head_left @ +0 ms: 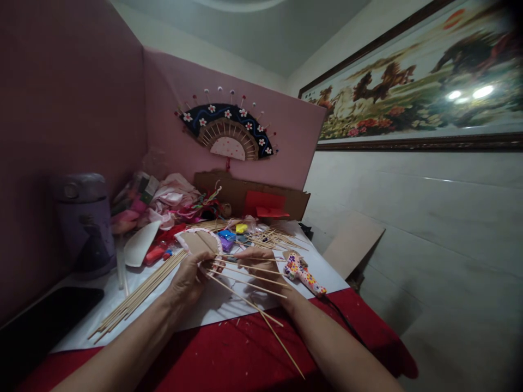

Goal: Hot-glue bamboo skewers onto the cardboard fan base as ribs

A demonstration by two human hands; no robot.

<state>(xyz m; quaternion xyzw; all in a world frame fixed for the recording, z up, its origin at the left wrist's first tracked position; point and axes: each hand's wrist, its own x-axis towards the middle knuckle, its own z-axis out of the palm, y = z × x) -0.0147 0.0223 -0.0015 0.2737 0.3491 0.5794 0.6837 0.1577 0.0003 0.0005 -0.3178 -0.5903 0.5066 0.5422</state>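
So, here's our left hand [192, 277], closed around the near edge of the cardboard piece [195, 243], thumb on its face, holding it up over the white sheet [200, 319]. And look at the thin sticks [245, 299]! They spread from the piece's right edge, long axes running rightward and slanting down towards us, straight across the front of our right hand [261, 265]. That's the key relation: left by the rooted ends, right by the free lengths, the nearer of the two to the tips. Our right is half curled, fingertips beside the topmost stick; whether it's pinching anything, we can't tell. Just beyond it, on our right, lies a flower-patterned glue gun [303, 272]; below the spread, a loose stick [281, 344] angles down over the red cloth [229, 362], and left of our left forearm we have a bundle of sticks [139, 296].
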